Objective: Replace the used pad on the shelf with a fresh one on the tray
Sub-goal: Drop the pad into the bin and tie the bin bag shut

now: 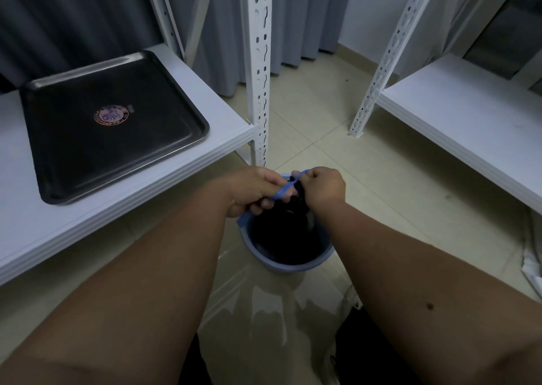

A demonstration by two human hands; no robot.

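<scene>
— Black tray point(88, 162) on the white shelf point(164, 185) at the left, bare except for a round emblem point(111, 115) in its middle. Do you see a pad anywhere?

— Not on the tray or the shelf. Both hands are over the blue bin point(289, 260) on the tiled floor point(337, 126), between the two racks.

— What are they holding?

— The left hand point(252, 191) has its fingers curled round a thin blue strap point(283, 192). The right hand point(322, 186) is fisted on the strap's upper end, with something dark bunched under it; I cannot tell whether that is the pad or a bin liner.

— And the other rack?

— A second white shelf point(457, 121) at the right, with grey curtains point(223, 33) behind.
</scene>
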